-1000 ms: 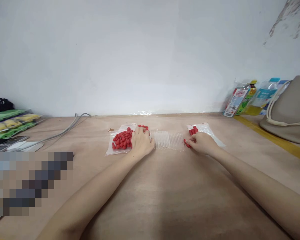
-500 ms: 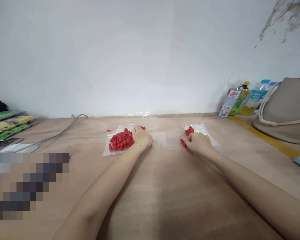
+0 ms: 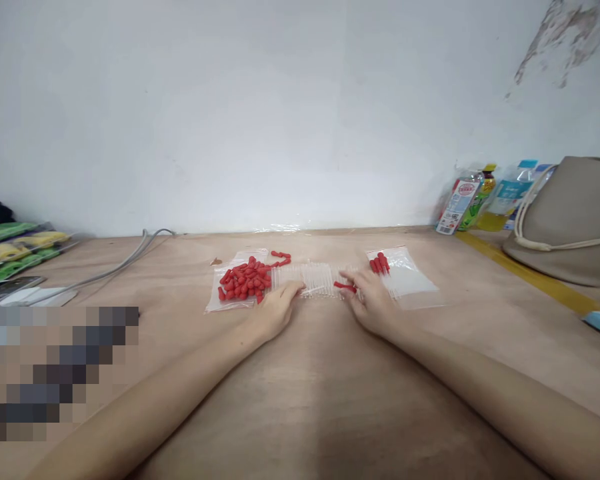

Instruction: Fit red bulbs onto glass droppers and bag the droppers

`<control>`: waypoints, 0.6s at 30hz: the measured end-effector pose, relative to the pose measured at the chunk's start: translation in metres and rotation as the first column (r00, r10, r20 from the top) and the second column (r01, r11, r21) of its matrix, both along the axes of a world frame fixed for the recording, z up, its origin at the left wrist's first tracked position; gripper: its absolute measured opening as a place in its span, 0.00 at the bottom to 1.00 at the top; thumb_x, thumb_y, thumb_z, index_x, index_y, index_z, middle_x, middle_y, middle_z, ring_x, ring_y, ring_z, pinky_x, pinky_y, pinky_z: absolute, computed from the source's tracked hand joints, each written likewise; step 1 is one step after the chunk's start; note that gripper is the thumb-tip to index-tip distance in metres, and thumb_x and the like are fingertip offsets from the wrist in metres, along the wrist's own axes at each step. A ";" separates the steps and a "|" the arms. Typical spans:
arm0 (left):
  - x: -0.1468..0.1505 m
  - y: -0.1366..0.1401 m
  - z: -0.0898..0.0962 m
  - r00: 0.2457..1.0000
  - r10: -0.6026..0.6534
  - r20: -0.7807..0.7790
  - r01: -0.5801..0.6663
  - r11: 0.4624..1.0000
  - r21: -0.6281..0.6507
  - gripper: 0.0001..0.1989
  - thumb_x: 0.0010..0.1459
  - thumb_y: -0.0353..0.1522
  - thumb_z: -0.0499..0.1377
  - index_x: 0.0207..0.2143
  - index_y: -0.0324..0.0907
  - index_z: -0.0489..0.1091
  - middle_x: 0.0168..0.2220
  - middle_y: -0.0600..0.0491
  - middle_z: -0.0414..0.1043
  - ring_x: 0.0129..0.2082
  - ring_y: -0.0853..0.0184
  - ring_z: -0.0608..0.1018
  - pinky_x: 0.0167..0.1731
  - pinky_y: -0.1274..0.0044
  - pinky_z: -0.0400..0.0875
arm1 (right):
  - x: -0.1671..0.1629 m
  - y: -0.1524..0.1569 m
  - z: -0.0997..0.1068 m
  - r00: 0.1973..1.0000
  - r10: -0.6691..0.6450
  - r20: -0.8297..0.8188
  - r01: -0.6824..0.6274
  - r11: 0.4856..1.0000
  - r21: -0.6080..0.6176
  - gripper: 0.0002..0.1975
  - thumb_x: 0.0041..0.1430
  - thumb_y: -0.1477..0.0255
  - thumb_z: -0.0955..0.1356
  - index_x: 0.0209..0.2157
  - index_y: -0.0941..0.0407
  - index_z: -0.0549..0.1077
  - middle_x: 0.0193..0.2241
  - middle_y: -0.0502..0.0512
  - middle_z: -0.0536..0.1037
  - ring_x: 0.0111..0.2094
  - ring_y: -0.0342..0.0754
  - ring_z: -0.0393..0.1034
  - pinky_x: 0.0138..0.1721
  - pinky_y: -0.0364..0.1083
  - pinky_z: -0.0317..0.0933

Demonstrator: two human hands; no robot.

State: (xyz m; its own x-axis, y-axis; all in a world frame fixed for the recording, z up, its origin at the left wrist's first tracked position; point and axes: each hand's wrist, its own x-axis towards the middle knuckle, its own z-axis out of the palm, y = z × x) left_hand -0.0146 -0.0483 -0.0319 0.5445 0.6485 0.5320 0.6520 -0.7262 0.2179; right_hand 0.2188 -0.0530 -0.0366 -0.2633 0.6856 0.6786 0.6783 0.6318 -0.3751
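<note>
My left hand (image 3: 279, 308) is closed, its fingertips at the end of a clear thin tube (image 3: 314, 289) that lies slantwise over a row of similar tubes (image 3: 317, 273). In my right hand (image 3: 374, 301), a red rubber bulb (image 3: 345, 287) sits between thumb and fingers, its narrow end toward the tubes. To the left, a heap of red bulbs (image 3: 244, 280) rests on a clear plastic bag (image 3: 219, 303). A few loose red bulbs (image 3: 281, 257) lie behind the tubes. Several bulbs fitted on tubes (image 3: 380, 263) lie on another bag (image 3: 415, 283) at the right.
Drink bottles (image 3: 507, 200) and a carton (image 3: 457, 207) stand by the wall at right, beside a beige hat (image 3: 565, 207). A grey cable (image 3: 115, 267) and packs of green and yellow items (image 3: 23, 247) lie at left. Yellow tape (image 3: 530, 273) crosses the wooden table (image 3: 290, 400).
My left hand has come from the red heap toward me, to the front of the tube row. My right hand has moved left from the right bag with the red bulb.
</note>
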 end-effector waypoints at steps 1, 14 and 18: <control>-0.001 -0.001 -0.004 0.999 -0.030 0.020 0.030 0.999 0.022 0.14 0.60 0.25 0.44 0.48 0.42 0.59 0.37 0.51 0.66 0.36 0.68 0.70 0.36 0.76 0.67 | -0.003 -0.003 -0.003 0.999 0.030 0.043 -0.030 1.000 -0.006 0.12 0.59 0.70 0.60 0.42 0.56 0.69 0.32 0.58 0.71 0.35 0.49 0.64 0.39 0.50 0.58; 0.000 -0.001 -0.010 0.990 -0.134 0.035 0.130 0.986 0.100 0.18 0.58 0.21 0.45 0.47 0.41 0.64 0.40 0.48 0.65 0.40 0.68 0.69 0.39 0.76 0.68 | -0.008 -0.016 0.003 0.984 0.137 0.113 -0.126 0.987 -0.096 0.11 0.59 0.73 0.60 0.39 0.54 0.71 0.34 0.55 0.73 0.35 0.46 0.66 0.39 0.47 0.61; 0.000 -0.002 -0.009 0.990 -0.142 -0.016 0.143 0.984 0.108 0.19 0.57 0.20 0.46 0.49 0.40 0.64 0.42 0.48 0.67 0.41 0.67 0.71 0.40 0.75 0.69 | -0.006 -0.015 0.002 0.979 0.186 0.083 -0.177 0.979 -0.098 0.12 0.60 0.72 0.59 0.40 0.54 0.71 0.35 0.55 0.73 0.36 0.45 0.67 0.39 0.46 0.62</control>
